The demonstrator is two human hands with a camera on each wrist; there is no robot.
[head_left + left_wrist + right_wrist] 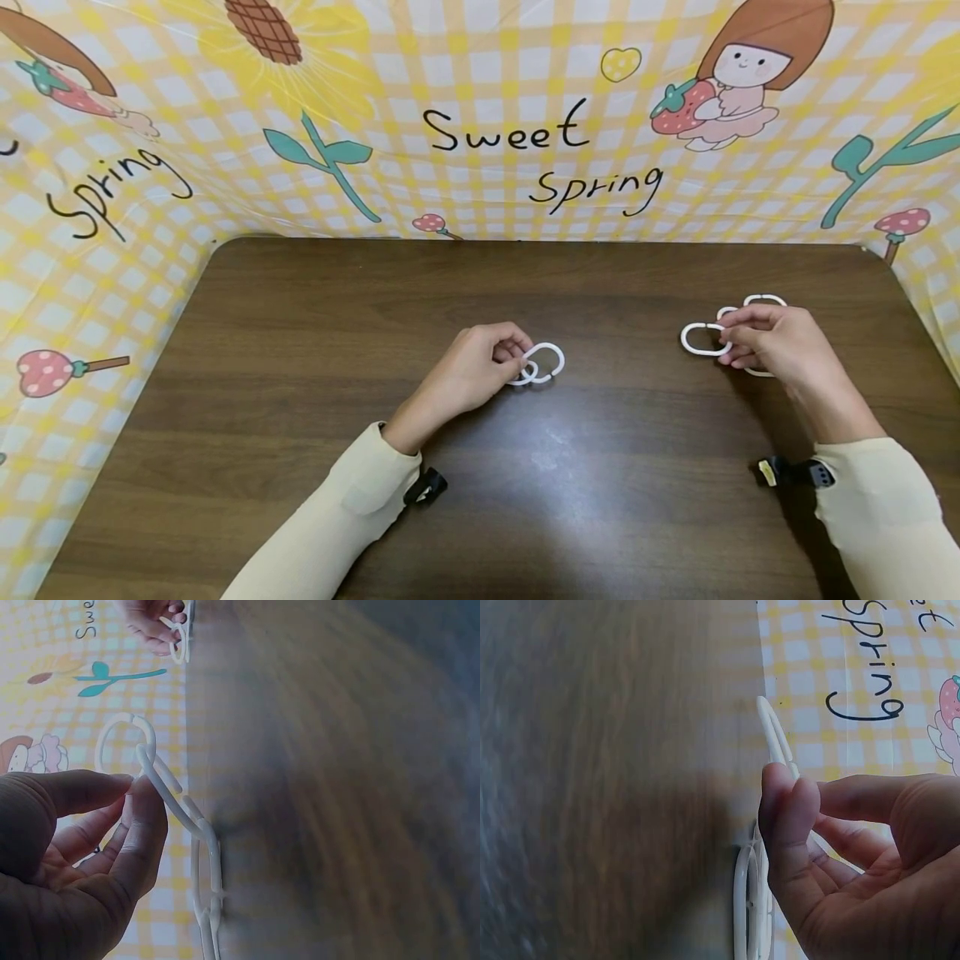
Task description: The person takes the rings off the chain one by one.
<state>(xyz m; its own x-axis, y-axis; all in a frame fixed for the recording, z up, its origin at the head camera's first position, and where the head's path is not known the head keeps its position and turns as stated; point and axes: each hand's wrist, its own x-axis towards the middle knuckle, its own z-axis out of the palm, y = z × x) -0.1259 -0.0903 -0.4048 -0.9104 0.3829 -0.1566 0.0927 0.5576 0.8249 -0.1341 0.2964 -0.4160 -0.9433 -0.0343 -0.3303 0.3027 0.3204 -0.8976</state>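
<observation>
In the head view my left hand (483, 367) is over the middle of the table, pinching a white plastic chain link between thumb and fingers. An oval end link (563, 360) is joined to it. The left wrist view shows the pinched link (169, 799) tilted, with more joined links (215, 859) trailing along the tabletop. On the right, my right hand (780, 346) pinches a single-looking oval white link (705, 353) by one end; a small gap shows in its side. Whether it joins another link is hidden by the fingers. Other white links (767, 297) lie beneath and behind that hand.
The brown wooden table (300, 333) has rounded far corners. A yellow-checked printed cloth (480, 50) rises behind it and along both sides. Each wrist wears a dark strap device, one being the left wrist camera (425, 487).
</observation>
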